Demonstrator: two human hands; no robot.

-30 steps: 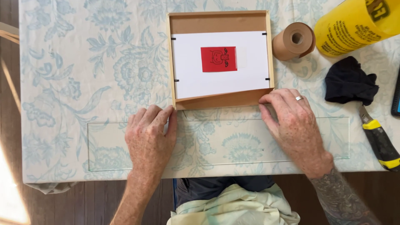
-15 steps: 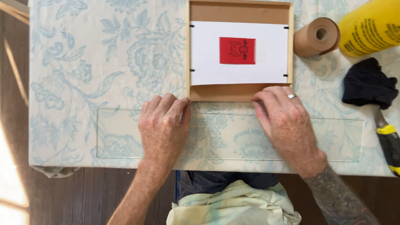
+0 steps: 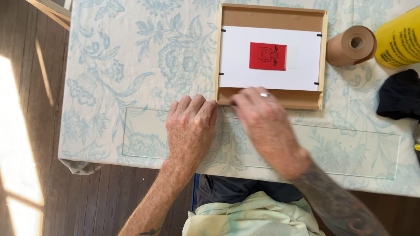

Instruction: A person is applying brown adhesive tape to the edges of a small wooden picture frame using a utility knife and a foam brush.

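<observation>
Pressing down, your left hand [image 3: 189,126] lies flat, gripping nothing, just beside the wooden frame [image 3: 271,98] at its near left corner. Your right hand [image 3: 262,120] rests fingers-together on the near rail; the frame's long axis runs crosswise.

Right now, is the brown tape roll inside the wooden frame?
No, the brown tape roll lies on the tablecloth just right of the wooden frame, outside it.

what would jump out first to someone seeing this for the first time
The small red print on a white sheet inside the shallow wooden frame, top centre on the floral tablecloth. Both hands meet at the frame's near edge: left hand at its corner, right hand on the rail. A bright yellow container sits far right.
</observation>
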